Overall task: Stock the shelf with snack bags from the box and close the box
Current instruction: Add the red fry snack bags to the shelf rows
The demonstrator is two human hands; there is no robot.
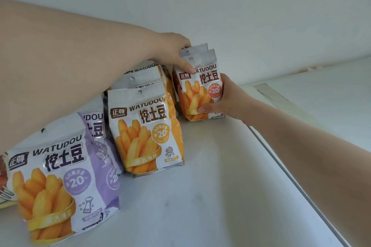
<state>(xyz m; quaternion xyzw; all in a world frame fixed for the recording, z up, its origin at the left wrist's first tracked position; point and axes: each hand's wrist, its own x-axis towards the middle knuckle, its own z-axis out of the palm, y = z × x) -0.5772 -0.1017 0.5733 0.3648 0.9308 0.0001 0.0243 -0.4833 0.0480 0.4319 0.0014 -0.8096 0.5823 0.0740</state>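
Two red-and-white snack bags (200, 86) stand upright, one behind the other, at the back of the white shelf (210, 186). My left hand (176, 50) grips their top edges from the left. My right hand (226, 98) holds the front bag's lower right side, thumb across its front. To the left stands a row of yellow snack bags (146, 128), and nearer me a row of purple snack bags (60, 176). The box is out of view.
The shelf's front edge (291, 178) runs diagonally at the right. A white back wall (241, 16) rises behind the bags. A brown bag's edge (3, 178) shows at the far left.
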